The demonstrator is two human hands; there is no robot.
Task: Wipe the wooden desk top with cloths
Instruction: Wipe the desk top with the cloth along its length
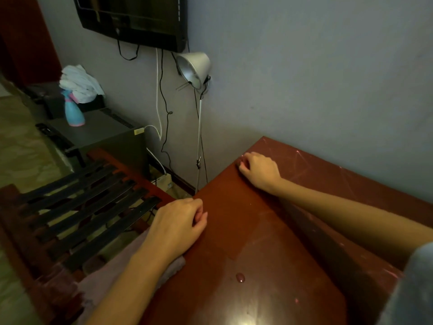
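Head view: my left hand (178,221), fingers loosely curled and holding nothing I can see, rests at the desk top (269,289) edge. Forearm lies over the pink cloth (110,275), probably for reach. My right hand (257,170) is curled at the far corner; grip unclear.

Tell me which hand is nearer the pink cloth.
Left. The left hand sits at the desk just past the pink cloth, its forearm lying over it; the right hand rests near the desk's far corner, well away.
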